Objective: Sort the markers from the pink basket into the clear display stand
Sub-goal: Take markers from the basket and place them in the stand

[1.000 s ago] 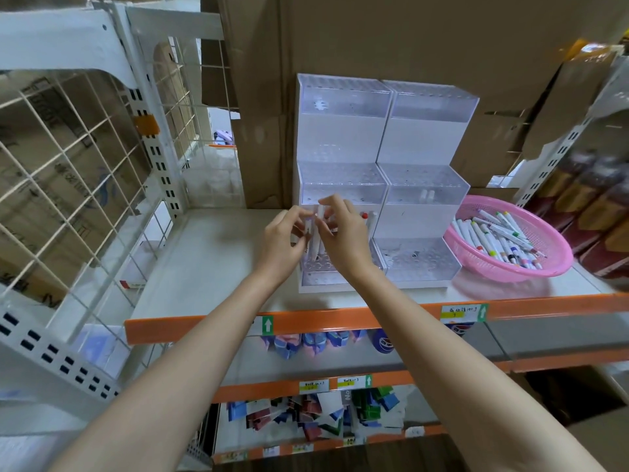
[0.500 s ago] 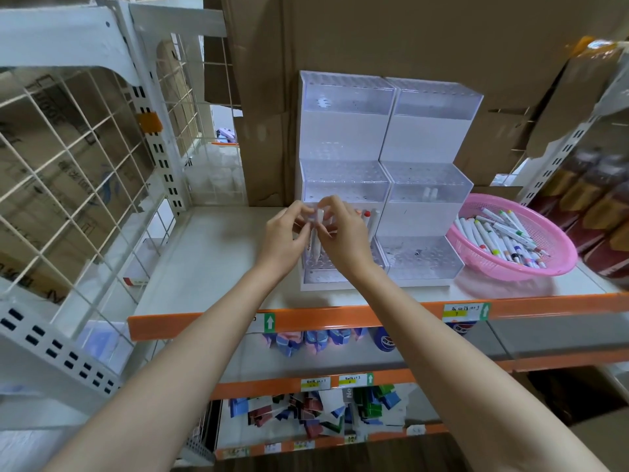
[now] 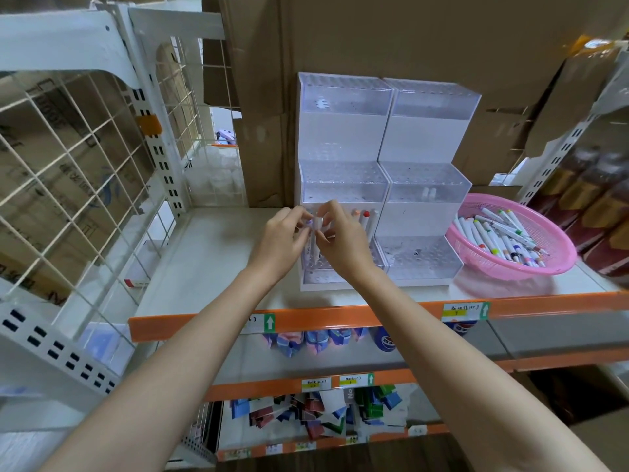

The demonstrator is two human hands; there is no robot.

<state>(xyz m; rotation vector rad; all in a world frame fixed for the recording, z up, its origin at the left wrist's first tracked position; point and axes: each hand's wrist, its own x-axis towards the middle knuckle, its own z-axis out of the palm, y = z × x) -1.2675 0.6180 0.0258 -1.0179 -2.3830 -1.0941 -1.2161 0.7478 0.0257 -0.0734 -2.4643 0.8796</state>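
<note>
Two clear stepped display stands [image 3: 343, 117] stand side by side on the shelf. My left hand [image 3: 280, 238] and my right hand [image 3: 340, 238] both pinch a white marker [image 3: 315, 241], held upright over the lowest tier of the left stand. Three markers [image 3: 366, 218] stand in that tier, behind my right hand. Two white markers [image 3: 429, 194] sit in the right stand's middle tier. The pink basket [image 3: 558, 247] at the right holds several white markers with coloured caps [image 3: 497, 238].
The shelf [image 3: 211, 253] has an orange front edge [image 3: 340, 318]. A white wire grid panel [image 3: 68, 185] stands at the left. Cardboard boxes [image 3: 374, 35] rise behind the stands. Bottles [image 3: 592, 199] stand at the far right. Lower shelves hold coloured packets.
Both hands stay at the marker over the lowest left tier; they have shifted only slightly while handling its upper end.
</note>
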